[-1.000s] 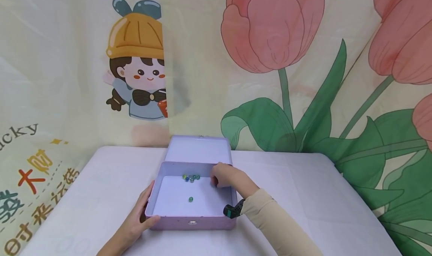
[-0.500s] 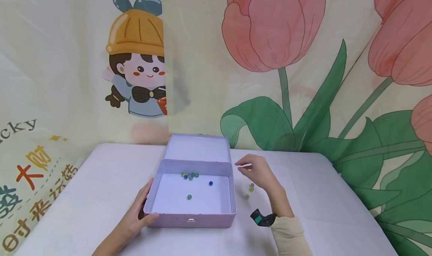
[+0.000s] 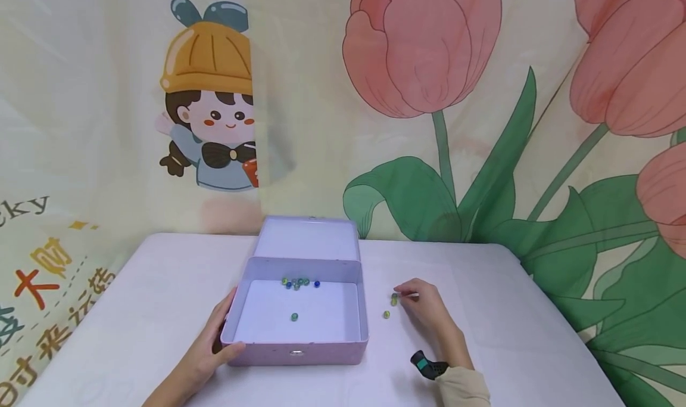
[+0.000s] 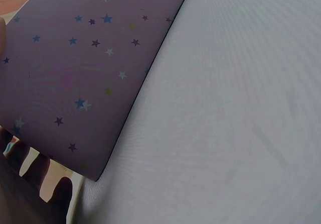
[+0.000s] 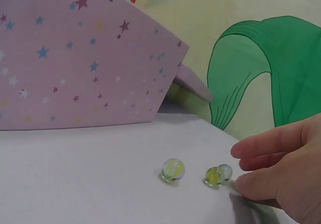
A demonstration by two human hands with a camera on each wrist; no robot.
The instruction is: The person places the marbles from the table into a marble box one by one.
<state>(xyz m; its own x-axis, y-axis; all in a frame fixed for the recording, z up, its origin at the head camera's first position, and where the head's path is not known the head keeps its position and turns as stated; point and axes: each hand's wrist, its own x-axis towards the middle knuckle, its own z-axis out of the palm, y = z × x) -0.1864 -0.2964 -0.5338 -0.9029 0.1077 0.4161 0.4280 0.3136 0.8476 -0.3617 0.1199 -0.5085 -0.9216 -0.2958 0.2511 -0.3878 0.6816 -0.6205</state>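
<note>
A lilac tin box (image 3: 297,353) stands with its lid (image 3: 308,238) tipped back. My left hand (image 3: 199,352) grips its front left corner, thumb at the front and fingers along the side. Inside, several green and yellow marbles (image 3: 296,286) lie near the back wall, with a blue marble (image 3: 317,283) just right of them and one green marble (image 3: 294,317) alone mid-floor. Right of the box, my right hand (image 3: 429,307) reaches over the table, thumb and fingers parted beside two marbles (image 5: 214,176). A third, yellow-streaked marble (image 5: 173,169) lies nearer the box.
The white-covered table (image 3: 455,329) spreads around the box. Behind it hangs a printed cloth backdrop (image 3: 311,115) with tulips and a cartoon child. A black strap device (image 3: 429,365) sits on my right wrist.
My right hand has let go of the blue marble in the box and moved out right and down to the loose marbles. The blue marble has rolled left towards the back group.
</note>
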